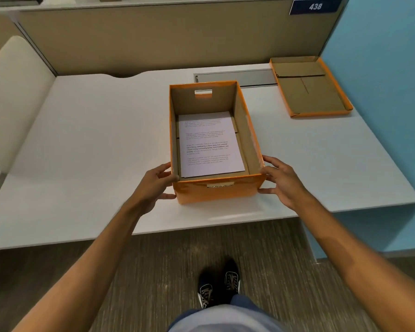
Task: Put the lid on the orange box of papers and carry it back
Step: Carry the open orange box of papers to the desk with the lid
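1. Hands first: your left hand (157, 185) is pressed against the near left corner of the orange box (216, 190), thumb up by the rim and fingers spread down the side wall.
2. Your right hand (282, 179) mirrors it at the near right corner, fingers splayed against the outer wall and thumb low on the front face. Both hands are open and flat on the cardboard, bracing the box between them rather than curled around anything.
3. The box sits upright on the white table (86, 144), near the front edge and roughly in front of you, with its top open.
4. Inside, a stack of printed papers (210, 144) lies flat on the bottom, pushed slightly toward the left wall. The text on the top sheet is too small to read.
5. A cut-out handle shows in the far wall of the box, and another in the near face between your hands.
6. The lid (309, 87) lies on the table at the far right corner, well apart from the box, turned inside up so you see its brown cardboard and orange rim.
7. A blue sign (315, 6) reading 438 hangs on the partition above the lid.
8. Your dark shoes (219, 286) stand on the grey carpet below the table edge.
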A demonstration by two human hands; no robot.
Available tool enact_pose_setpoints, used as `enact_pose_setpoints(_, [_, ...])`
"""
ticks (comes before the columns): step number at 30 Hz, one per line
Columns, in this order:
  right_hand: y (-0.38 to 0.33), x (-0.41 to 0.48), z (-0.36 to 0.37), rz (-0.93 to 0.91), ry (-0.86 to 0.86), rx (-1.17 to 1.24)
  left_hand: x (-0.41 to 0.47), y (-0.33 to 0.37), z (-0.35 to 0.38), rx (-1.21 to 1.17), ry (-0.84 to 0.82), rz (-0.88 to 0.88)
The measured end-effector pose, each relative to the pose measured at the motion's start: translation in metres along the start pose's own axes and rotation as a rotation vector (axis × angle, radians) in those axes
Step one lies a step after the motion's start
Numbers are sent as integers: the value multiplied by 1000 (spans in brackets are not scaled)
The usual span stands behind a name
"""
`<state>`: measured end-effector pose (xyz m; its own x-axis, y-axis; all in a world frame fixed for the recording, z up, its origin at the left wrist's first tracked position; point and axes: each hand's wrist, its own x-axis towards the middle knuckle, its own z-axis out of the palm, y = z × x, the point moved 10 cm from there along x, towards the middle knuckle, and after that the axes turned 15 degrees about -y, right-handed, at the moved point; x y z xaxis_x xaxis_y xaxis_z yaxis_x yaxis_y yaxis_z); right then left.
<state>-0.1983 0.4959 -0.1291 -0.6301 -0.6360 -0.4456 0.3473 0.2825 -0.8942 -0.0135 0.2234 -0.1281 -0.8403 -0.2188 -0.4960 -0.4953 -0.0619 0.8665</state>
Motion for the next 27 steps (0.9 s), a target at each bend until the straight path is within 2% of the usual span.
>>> enact_pose_setpoints(4, [0, -1, 0, 1, 15, -9, -4, 3, 0, 21, 5, 1])
enact_pose_setpoints(7, [-3, -1, -3, -15, 66, -63, -6, 9, -4, 139, 42, 16])
enact_pose_setpoints(11, [-12, -1, -9, -46, 123, -136, -11, 31, -13, 381, 225, 87])
enact_pose_setpoints(15, [-26, -3, -15, -95, 157, -215, -18, 64, -14, 483, 378, 216])
enact_pose_setpoints(21, [-49, -4, -36, -139, 216, -311, -11, 111, 10, 581, 382, 354])
enact_pose_setpoints(27, [-66, 4, -70, -182, 254, -356, 21, 142, 45, 505, 288, 401])
